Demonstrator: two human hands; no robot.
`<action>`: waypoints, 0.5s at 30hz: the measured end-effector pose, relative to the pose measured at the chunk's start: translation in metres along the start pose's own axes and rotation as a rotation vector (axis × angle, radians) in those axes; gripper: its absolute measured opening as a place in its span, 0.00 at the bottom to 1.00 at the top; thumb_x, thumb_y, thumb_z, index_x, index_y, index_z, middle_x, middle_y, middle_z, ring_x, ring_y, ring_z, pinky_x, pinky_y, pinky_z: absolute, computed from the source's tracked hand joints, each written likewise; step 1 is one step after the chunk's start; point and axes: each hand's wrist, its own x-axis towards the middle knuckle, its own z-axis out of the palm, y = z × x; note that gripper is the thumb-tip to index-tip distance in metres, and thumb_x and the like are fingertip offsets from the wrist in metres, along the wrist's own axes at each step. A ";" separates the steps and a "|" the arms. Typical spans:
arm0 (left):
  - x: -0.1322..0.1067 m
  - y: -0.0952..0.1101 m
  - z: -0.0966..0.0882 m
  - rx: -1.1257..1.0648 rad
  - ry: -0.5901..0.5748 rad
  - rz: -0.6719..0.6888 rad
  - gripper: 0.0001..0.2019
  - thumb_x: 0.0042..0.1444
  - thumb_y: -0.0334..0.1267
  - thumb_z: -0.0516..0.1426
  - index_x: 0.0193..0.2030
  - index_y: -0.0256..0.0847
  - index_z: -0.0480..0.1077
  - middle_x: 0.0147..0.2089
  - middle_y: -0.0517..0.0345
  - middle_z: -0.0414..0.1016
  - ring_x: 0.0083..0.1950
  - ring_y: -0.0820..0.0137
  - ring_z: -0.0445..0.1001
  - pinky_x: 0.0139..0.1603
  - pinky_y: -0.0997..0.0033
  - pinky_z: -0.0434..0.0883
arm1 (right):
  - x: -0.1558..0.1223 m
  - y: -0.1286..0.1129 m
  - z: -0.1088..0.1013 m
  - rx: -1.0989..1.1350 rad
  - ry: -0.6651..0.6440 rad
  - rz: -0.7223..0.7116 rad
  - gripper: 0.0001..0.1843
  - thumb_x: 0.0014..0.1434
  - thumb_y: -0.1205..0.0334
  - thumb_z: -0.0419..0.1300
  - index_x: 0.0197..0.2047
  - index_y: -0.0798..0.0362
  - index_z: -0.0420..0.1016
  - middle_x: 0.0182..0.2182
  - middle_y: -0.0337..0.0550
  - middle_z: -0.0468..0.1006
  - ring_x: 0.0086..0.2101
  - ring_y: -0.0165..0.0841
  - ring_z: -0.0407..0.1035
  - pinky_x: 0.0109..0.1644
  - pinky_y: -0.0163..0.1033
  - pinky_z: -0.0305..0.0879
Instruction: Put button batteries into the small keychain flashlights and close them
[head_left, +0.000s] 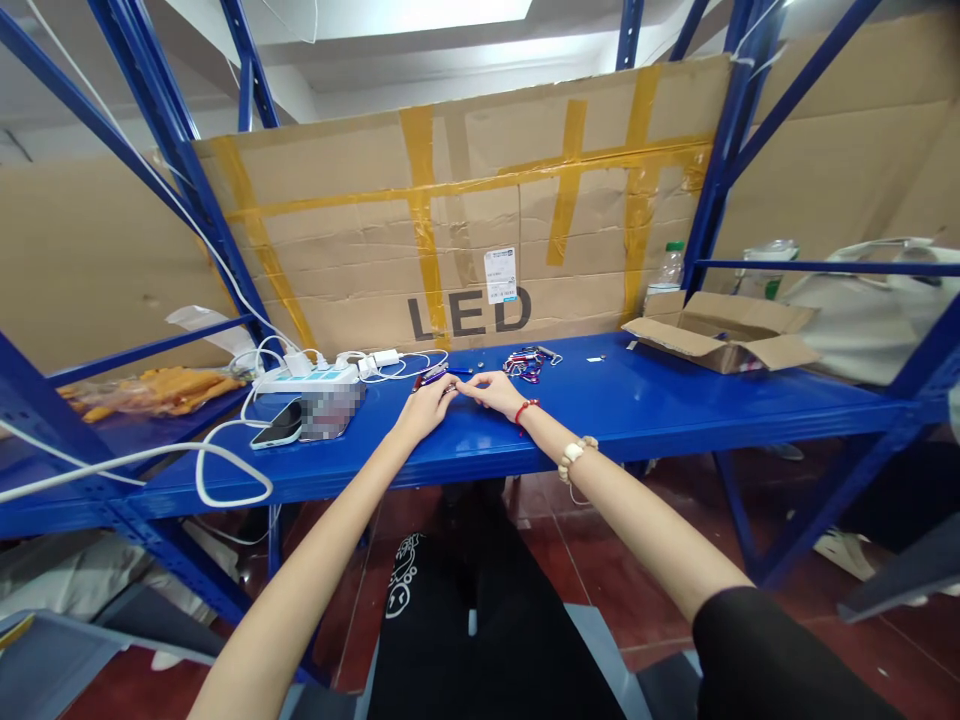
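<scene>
A taped cardboard sheet (465, 220) marked LED backs the blue shelf (637, 400) across mid-frame, with an open carton (720, 335) at right and a power strip (307, 378) and phone (277, 425) at left. At centre my left hand (426, 405) and right hand (496, 390) meet fingertip to fingertip on the shelf; whether they pinch anything I cannot tell. A small red-and-blue piece (430, 377) lies just above my left fingers, and coloured clips (527, 363) are heaped to the upper right of my right hand.

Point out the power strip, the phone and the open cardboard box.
power strip (315, 378), head view, on its top face.
phone (279, 423), head view, middle of its dark screen.
open cardboard box (664, 335), head view, on its left flap.
</scene>
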 end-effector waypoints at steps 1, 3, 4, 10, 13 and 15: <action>0.000 0.000 0.000 0.010 -0.004 -0.007 0.12 0.60 0.39 0.45 0.47 0.46 0.64 0.45 0.55 0.72 0.46 0.66 0.71 0.43 0.69 0.68 | 0.000 0.000 0.000 0.001 -0.001 0.001 0.24 0.38 0.43 0.64 0.23 0.60 0.72 0.14 0.35 0.64 0.16 0.21 0.54 0.20 0.29 0.52; 0.001 0.001 0.000 0.022 -0.013 -0.016 0.12 0.60 0.39 0.45 0.47 0.47 0.65 0.48 0.56 0.72 0.48 0.65 0.71 0.44 0.69 0.68 | 0.001 0.001 0.001 0.002 -0.002 0.000 0.24 0.37 0.44 0.65 0.23 0.60 0.73 0.14 0.35 0.64 0.17 0.21 0.55 0.20 0.29 0.52; 0.001 0.001 0.000 0.028 -0.014 -0.025 0.12 0.60 0.39 0.45 0.47 0.47 0.65 0.48 0.56 0.72 0.47 0.65 0.71 0.44 0.69 0.68 | 0.001 0.001 0.001 0.003 0.001 -0.002 0.23 0.37 0.45 0.65 0.24 0.60 0.73 0.14 0.35 0.64 0.17 0.21 0.55 0.20 0.29 0.52; 0.002 0.002 0.000 0.059 0.001 -0.107 0.14 0.60 0.43 0.44 0.49 0.47 0.64 0.40 0.55 0.74 0.41 0.64 0.73 0.38 0.69 0.68 | 0.005 0.005 0.000 0.043 0.038 -0.029 0.22 0.43 0.49 0.64 0.35 0.59 0.77 0.23 0.39 0.71 0.19 0.21 0.57 0.18 0.27 0.53; 0.002 0.003 0.000 0.070 -0.001 -0.120 0.14 0.61 0.43 0.43 0.50 0.47 0.63 0.41 0.56 0.74 0.41 0.65 0.73 0.38 0.69 0.68 | 0.005 0.005 -0.001 0.065 0.033 -0.040 0.21 0.43 0.53 0.64 0.39 0.58 0.77 0.27 0.42 0.73 0.20 0.21 0.57 0.18 0.27 0.54; 0.002 0.003 0.000 0.079 0.004 -0.130 0.15 0.61 0.43 0.43 0.50 0.48 0.63 0.44 0.55 0.74 0.44 0.64 0.72 0.40 0.68 0.68 | 0.005 0.005 -0.002 0.073 0.027 -0.040 0.21 0.42 0.54 0.66 0.38 0.59 0.78 0.27 0.42 0.74 0.20 0.20 0.57 0.18 0.26 0.53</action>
